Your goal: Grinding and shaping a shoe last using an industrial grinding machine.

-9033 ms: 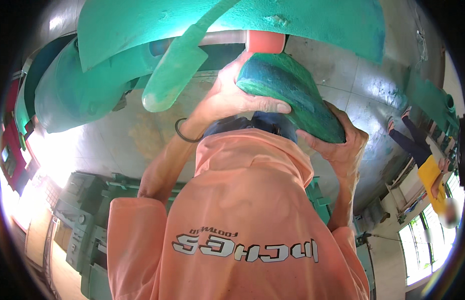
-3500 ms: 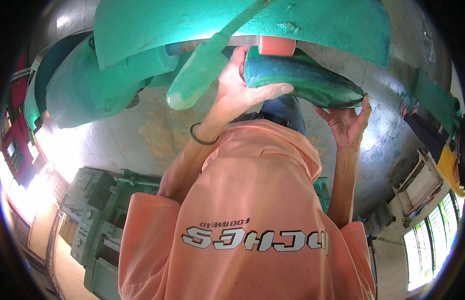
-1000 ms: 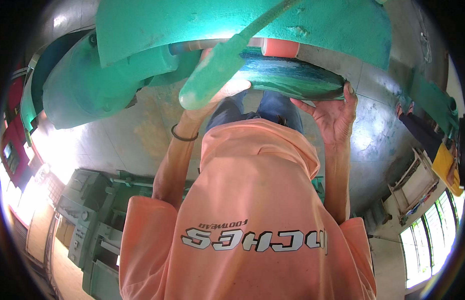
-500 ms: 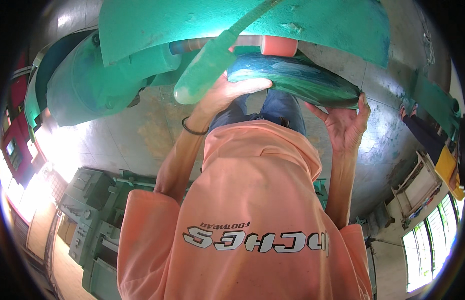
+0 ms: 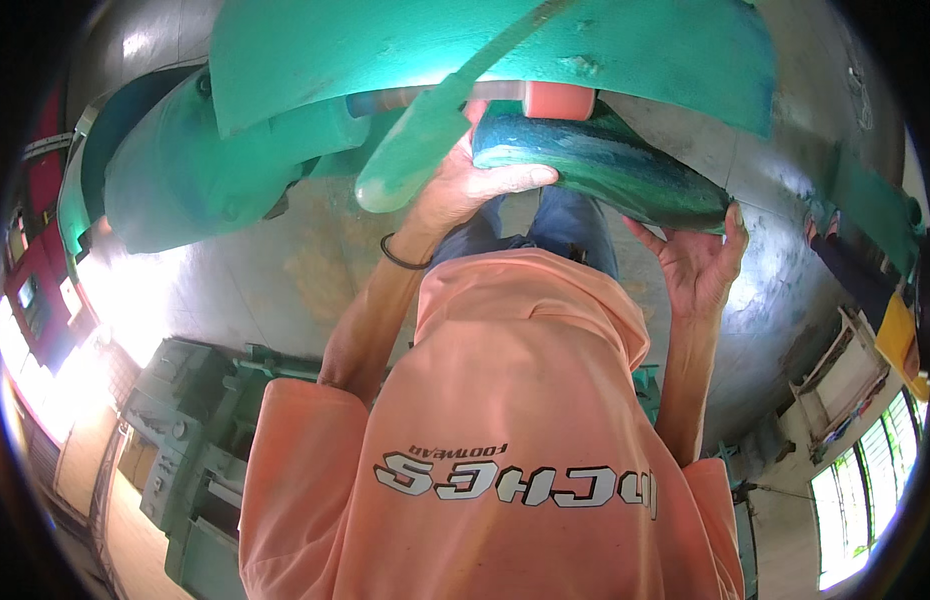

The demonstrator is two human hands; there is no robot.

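A glossy blue-green shoe last [image 5: 610,160] lies across in front of me, its narrower end tilted down to the right. Its upper edge is right at the pink roller [image 5: 559,100] on the machine; whether they touch is unclear. My left hand [image 5: 465,180] grips the broad left end, thumb stretched along the near side and the other fingers largely hidden behind it. My right hand [image 5: 695,255] holds the narrow right end between thumb and fingertips, palm turned up. A green lever with a thick rounded handle [image 5: 410,155] hangs just in front of my left hand.
Above the last curves a broad green machine hood [image 5: 505,50]. A green motor-like housing [image 5: 195,165] stands at the left. Behind, another green machine [image 5: 185,430] is at lower left. A person in yellow [image 5: 900,345] and a barred window [image 5: 870,490] are at the right.
The whole view has shifted slightly. The last's right end tilts a little lower than before, with both hands still holding it.
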